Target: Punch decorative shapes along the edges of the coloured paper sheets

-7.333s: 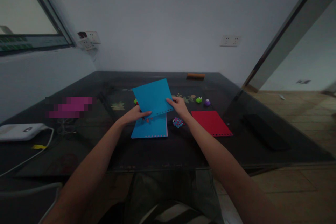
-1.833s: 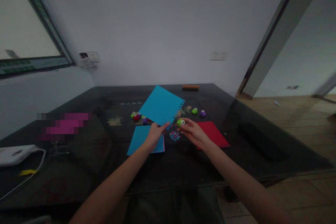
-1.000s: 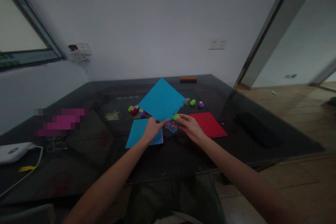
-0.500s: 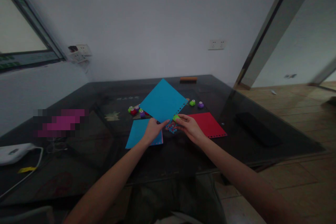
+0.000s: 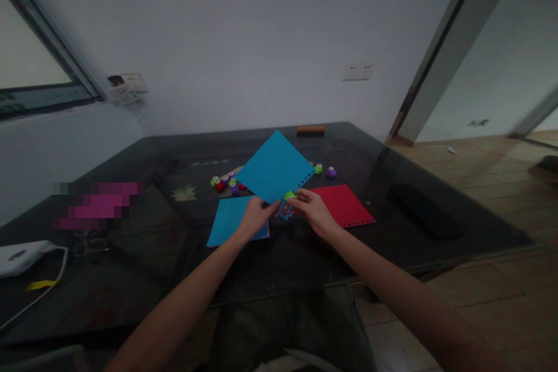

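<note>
Right hand (image 5: 317, 212) has brought its pinched green piece (image 5: 290, 195) to blue sheet (image 5: 274, 167) gripped by left hand (image 5: 253, 217), corner toward twelve o'clock.

My sheet (image 5: 275, 165) is plain blue, my toy (image 5: 290, 196) bright green. I see red paper (image 5: 349, 206), blue-and-red confetti (image 5: 285, 212), and a black table (image 5: 288, 264) with a pale floral print (image 5: 184, 193).

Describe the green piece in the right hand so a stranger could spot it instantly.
On the dark table, look for the blue sheet held up by the left hand. At the lower end of its hole-punched edge, the right hand pinches a small bright-green piece. The other green pieces lie on the table; only this one is held.
</note>
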Demonstrator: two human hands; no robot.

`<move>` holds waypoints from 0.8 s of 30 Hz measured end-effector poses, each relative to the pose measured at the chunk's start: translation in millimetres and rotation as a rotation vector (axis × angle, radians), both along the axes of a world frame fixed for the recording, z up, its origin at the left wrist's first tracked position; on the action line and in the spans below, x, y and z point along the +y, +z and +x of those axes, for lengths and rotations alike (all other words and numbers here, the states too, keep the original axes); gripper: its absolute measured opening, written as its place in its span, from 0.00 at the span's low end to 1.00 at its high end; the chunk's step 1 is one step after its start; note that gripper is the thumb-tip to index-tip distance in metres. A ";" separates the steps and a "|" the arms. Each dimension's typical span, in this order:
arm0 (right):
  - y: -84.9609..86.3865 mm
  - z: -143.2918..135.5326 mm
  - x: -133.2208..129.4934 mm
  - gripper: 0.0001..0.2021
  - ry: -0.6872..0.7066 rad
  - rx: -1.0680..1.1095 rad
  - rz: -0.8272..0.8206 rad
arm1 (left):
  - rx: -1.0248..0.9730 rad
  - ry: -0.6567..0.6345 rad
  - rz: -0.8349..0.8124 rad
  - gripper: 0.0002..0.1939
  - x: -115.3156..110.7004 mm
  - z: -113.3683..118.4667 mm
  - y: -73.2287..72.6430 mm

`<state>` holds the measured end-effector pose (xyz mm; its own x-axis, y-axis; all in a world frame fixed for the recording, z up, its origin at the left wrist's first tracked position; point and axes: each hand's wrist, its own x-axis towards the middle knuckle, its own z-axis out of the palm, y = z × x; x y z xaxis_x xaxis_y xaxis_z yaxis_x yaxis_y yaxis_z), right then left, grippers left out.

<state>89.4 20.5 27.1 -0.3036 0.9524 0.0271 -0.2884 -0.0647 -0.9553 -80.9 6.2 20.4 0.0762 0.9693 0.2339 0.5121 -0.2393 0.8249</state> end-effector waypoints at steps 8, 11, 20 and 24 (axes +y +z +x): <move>-0.1 -2.0 -1.8 0.16 -0.022 -0.015 0.009 | -0.085 0.024 0.014 0.11 -4.0 5.8 2.5; 0.2 -2.3 -2.3 0.16 -0.039 -0.010 0.013 | -0.097 0.016 0.016 0.11 -3.8 6.0 2.1; 1.5 -2.4 -3.0 0.17 -0.043 -0.023 0.025 | -0.086 0.009 -0.060 0.11 -6.1 6.4 7.4; 1.2 -2.7 -3.4 0.16 -0.038 -0.012 0.020 | -0.112 -0.031 -0.056 0.10 -5.0 6.2 6.3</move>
<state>86.7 17.0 28.3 -0.2680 0.9625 0.0429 -0.2785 -0.0348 -0.9598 -74.7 1.2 26.7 0.0825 0.9786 0.1886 0.4092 -0.2058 0.8889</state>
